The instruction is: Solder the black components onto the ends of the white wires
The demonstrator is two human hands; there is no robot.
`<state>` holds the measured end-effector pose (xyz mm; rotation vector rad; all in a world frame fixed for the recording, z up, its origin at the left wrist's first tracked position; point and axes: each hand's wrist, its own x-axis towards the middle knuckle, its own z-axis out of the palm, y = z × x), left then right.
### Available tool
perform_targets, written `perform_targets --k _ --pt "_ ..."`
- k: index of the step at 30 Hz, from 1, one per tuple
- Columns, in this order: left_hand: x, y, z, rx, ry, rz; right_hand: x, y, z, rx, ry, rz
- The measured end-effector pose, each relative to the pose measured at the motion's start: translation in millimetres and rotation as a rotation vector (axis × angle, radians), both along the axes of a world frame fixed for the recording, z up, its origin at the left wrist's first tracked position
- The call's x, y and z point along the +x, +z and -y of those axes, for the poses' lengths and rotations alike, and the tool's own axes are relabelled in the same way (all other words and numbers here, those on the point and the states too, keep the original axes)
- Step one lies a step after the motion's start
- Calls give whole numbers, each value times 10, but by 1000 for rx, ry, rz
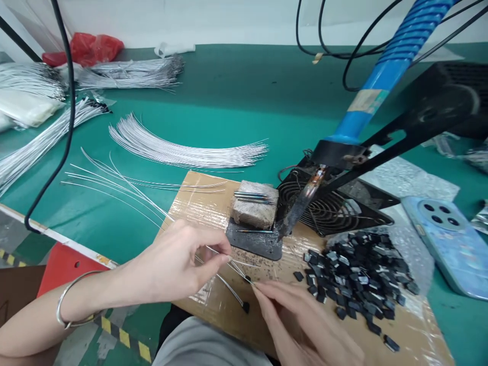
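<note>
My left hand, a metal bangle on its wrist, pinches thin white wires between thumb and fingers; their long tails trail up and left over the mat. Thumb and forefinger of my right hand close on a wire end, right beside a small black piece. Below them, another wire ends in a black piece. Both hands are over a tape-covered cardboard sheet. A soldering iron with a blue handle slants down in a stand, its tip by a grey block with wire-like metal pieces on it.
Many small black pieces lie heaped on the right of the cardboard. A black fan sits behind the iron, a blue phone at far right. A white wire bundle lies on the green mat; more bundles are at back left. A black cable hangs at left.
</note>
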<state>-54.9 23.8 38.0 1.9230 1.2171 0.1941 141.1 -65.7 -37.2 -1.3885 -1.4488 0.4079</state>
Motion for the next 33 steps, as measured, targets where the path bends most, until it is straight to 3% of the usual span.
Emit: perform_targets --k 4,7,14,21,33 --pt "8 -13 52 33 -76 55 -105 50 22 -427 -30 -522" --pt "16 -37 55 15 -95 72 -131 59 31 -581 -67 -701" --pt "-7 -90 26 -171 5 45 -43 48 82 -449 -188 -645" --pt "-10 -116 -5 -232 63 149 -46 83 42 -652 7 -719" --pt "5 -78 -42 -346 43 257 -59 135 -33 -769 50 -798"
